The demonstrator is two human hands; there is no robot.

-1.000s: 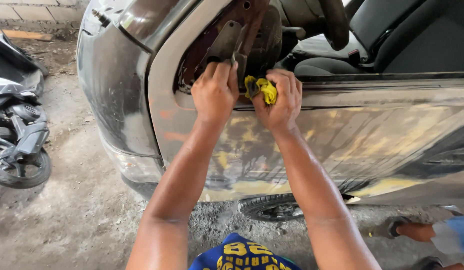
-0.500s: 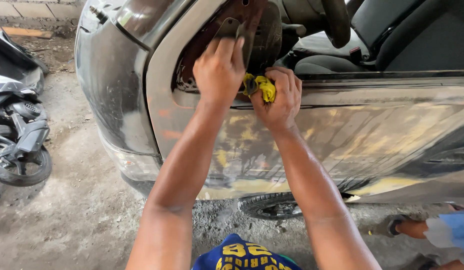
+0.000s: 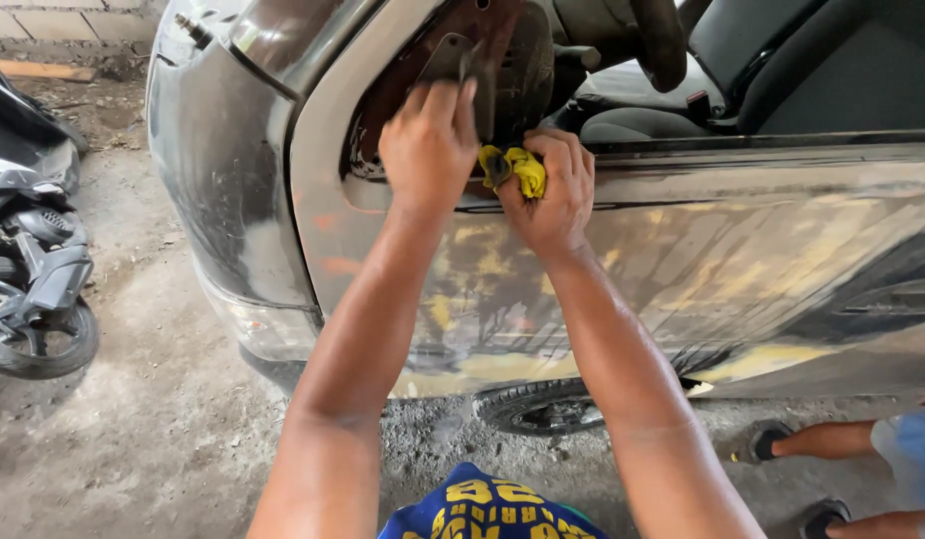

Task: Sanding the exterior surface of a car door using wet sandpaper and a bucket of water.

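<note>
A stripped, sanded car door [image 3: 702, 260] with patches of yellow filler and bare metal stands in front of me. My left hand [image 3: 428, 145] presses flat against a grey metal plate [image 3: 453, 60] inside the rusty opening at the door's front end. Just to its right, my right hand [image 3: 552, 190] is closed around a crumpled yellow cloth [image 3: 517, 168] at the door's top edge. Both forearms reach up from the bottom of the view.
A dark motorcycle [image 3: 33, 269] is parked at the left on the dusty concrete floor. A car tyre [image 3: 542, 407] shows under the door. Another person's feet [image 3: 832, 444] sit at the lower right. Car seats [image 3: 782, 60] lie beyond the door.
My left hand has moved up from the door's edge onto the grey plate inside the opening. My right hand has stayed in place with the yellow cloth.
</note>
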